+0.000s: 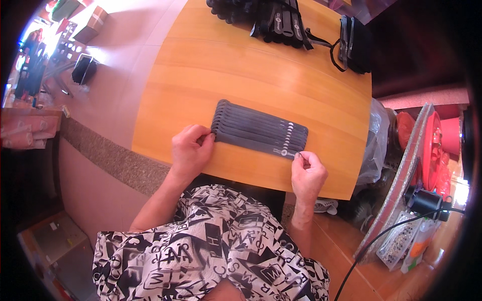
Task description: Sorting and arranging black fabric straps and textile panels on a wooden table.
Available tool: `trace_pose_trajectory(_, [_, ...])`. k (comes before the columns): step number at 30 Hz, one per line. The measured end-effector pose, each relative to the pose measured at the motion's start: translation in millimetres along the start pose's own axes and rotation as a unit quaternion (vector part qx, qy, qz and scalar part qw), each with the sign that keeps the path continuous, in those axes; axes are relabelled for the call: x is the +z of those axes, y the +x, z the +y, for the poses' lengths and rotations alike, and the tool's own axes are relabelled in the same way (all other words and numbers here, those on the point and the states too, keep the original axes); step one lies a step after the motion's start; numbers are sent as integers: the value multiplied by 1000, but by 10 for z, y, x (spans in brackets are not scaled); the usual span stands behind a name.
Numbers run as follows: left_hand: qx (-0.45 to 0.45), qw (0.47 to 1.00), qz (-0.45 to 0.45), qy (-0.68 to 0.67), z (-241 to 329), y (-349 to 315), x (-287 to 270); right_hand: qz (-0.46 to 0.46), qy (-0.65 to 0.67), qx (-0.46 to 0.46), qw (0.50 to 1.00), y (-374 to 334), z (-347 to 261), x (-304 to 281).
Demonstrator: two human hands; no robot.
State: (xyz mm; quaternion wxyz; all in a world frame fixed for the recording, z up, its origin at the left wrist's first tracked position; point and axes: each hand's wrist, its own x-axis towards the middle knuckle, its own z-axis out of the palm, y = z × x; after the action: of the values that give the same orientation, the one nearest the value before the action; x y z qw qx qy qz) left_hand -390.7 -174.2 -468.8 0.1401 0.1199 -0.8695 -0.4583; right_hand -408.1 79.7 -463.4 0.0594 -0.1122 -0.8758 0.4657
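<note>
A row of flat dark grey straps (pixel 256 126) lies overlapped like a fan on the wooden table (pixel 201 70). Each strap has a rounded left end, and pale printed marks run near the right ends. With thumb and fingers pinched together, my left hand (pixel 192 149) grips the left end of the nearest strap. At that strap's other end, my right hand (pixel 308 174) is closed in a pinch on its near right corner. The fingers hide both gripped tips.
Several bundles of similar dark straps (pixel 283 22) lie along the table's far edge, beside a black stack (pixel 354 45) at the far right. A clear plastic bag (pixel 372 145) hangs by the right edge. A black cable (pixel 386 233) crosses the lower right.
</note>
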Motion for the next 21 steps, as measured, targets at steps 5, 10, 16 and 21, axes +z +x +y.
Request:
trace_pose_trajectory(5, [17, 1000, 11, 10, -17, -14, 9, 10, -12, -36, 999, -5, 37, 16])
trace_pose_trajectory(10, [18, 1000, 11, -1, 9, 3, 13, 11, -12, -26, 1000, -15, 5, -8])
trace_pose_trajectory(16, [32, 999, 15, 7, 1, 12, -5, 11, -16, -28, 999, -8, 22, 5])
trace_pose_trajectory(21, [31, 999, 14, 4, 9, 19, -6, 17, -17, -22, 999, -8, 37, 13])
